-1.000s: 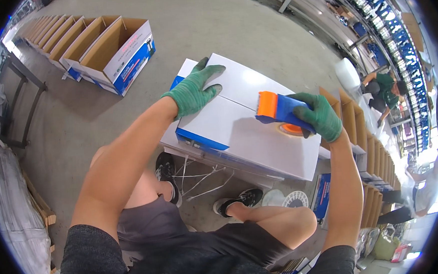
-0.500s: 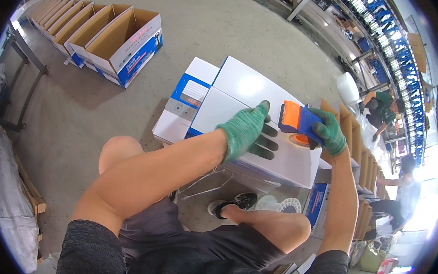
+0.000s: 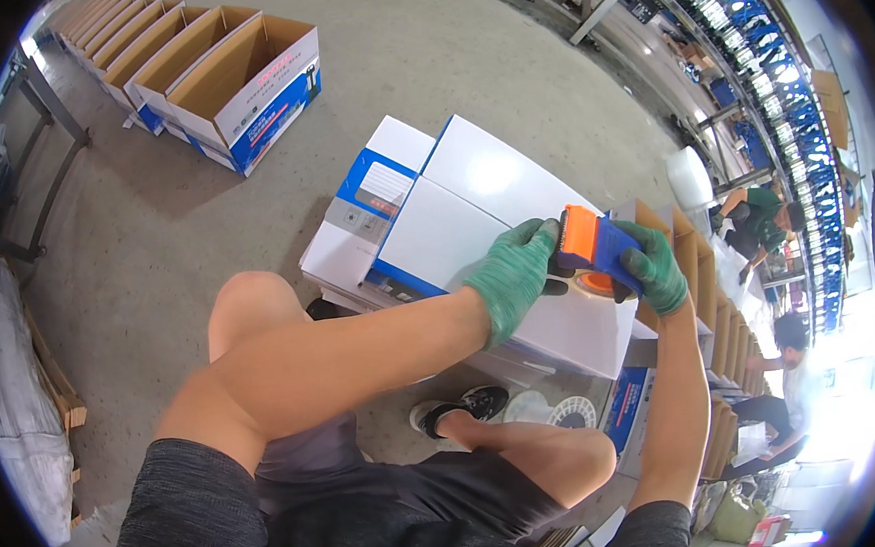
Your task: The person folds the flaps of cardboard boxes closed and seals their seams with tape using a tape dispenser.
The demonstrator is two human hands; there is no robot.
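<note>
1. A seated person in green gloves works over a closed white box [image 3: 435, 236]; its top flaps meet along a seam.
2. The right hand [image 3: 655, 268] is wrapped around a blue and orange tape dispenser [image 3: 614, 247], held above the right part of the box top.
3. The left hand [image 3: 514, 277] reaches across, thumb and fingertips at the dispenser's front end; whether they pinch any tape cannot be told.
4. A second box [image 3: 347, 241], white and blue, shows past the first box's left edge.
5. Open cartons [image 3: 276, 91] stand in a row on the floor [image 3: 394, 56], upper left.
</note>
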